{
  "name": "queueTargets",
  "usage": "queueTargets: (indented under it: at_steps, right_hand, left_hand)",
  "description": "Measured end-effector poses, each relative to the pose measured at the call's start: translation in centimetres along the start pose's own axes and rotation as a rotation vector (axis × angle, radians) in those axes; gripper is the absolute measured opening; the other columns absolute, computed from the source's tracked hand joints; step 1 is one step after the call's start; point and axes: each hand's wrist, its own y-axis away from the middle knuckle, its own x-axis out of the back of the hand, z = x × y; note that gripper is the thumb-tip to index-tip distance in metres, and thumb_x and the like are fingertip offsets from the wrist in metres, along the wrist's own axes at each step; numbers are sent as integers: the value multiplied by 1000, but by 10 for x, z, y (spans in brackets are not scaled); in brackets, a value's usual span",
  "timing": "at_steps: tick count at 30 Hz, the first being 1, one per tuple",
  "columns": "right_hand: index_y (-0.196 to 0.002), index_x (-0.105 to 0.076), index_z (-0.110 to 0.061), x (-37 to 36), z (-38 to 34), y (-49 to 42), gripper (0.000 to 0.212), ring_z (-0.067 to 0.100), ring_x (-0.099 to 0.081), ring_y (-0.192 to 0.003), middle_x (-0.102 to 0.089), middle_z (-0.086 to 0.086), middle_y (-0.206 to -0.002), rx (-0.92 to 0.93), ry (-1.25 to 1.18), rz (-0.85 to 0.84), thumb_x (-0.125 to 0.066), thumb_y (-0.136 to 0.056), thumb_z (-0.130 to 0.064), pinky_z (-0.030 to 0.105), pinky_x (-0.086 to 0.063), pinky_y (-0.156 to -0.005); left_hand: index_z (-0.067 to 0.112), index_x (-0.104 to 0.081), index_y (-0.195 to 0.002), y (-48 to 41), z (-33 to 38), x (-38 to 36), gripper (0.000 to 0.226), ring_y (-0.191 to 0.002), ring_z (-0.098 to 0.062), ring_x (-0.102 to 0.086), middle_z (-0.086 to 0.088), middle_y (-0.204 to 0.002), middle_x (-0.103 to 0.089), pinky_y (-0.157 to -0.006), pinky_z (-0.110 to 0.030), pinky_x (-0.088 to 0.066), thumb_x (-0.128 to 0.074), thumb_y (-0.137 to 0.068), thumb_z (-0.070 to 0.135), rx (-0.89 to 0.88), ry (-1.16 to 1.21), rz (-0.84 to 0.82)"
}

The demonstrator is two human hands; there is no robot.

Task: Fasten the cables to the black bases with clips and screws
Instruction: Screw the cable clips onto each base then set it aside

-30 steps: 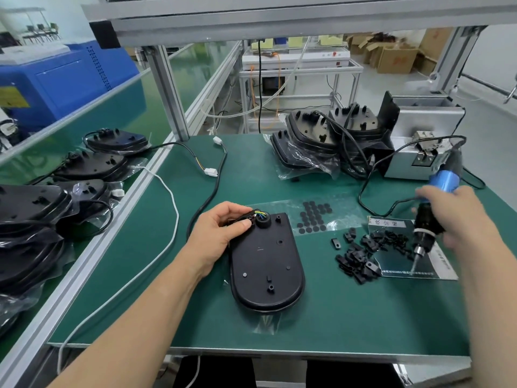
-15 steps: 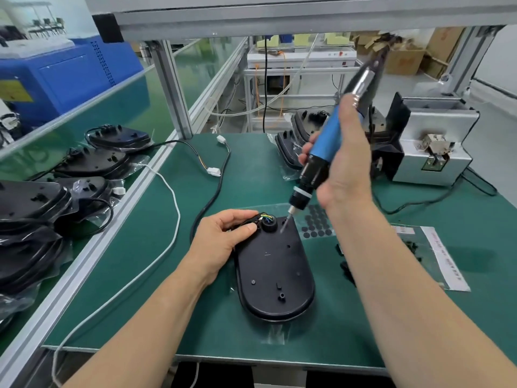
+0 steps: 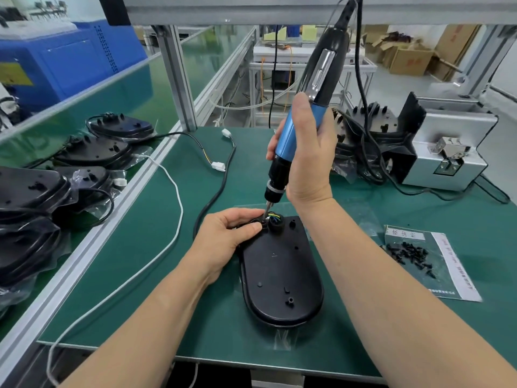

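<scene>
Our right hand (image 3: 305,161) is wrapped round the blue barrel of the electric screwdriver (image 3: 286,138), which stands nearly upright in the centre of the frame. Its bit points down at the top end of the black base (image 3: 279,275) lying on the green bench (image 3: 140,275) at lower centre. Our left hand (image 3: 223,236) pinches the black cable (image 3: 221,186) against that end of the base, just beside the round boss where coloured wires show. The clip itself is hidden under fingers and bit. We judge the step in hand to be driving a screw that fixes the clip over the cable. The next move calls for the bit square on the screw and straight downward pressure, while the left hand stops the cable twisting out. Small black parts (image 3: 411,253) lie on a printed sheet (image 3: 453,264) at the right of the frame. Its header carries Chinese characters we cannot read with confidence, and the yellow label on the blue machine (image 3: 70,60) at upper left is illegible.
</scene>
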Motion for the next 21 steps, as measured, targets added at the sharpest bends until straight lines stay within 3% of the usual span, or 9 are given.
queueTargets:
  at_steps: [10,21]
  right_hand:
    - [-92,-50,-11,-3,-2,6,30,25,-51,-52,-53,4,-66,20,19,-107,-63,-86,-38,35,-45,-50]
    - [-88,-48,-11,-11,-3,7,33,26,-54,-50,-52,6,-66,16,107,-73,-63,-82,-40,35,-44,-50]
  left_hand:
    - [22,-78,-91,0,1,2,27,-93,-9,-71,-1,-99,-76,-78,-15,-53,-72,-81,-2,-16,-19,-10]
    - [25,-72,-102,0,4,7,35,-110,-6,-65,7,-109,-74,-101,-26,-47,-70,-82,-4,-22,-144,-87]
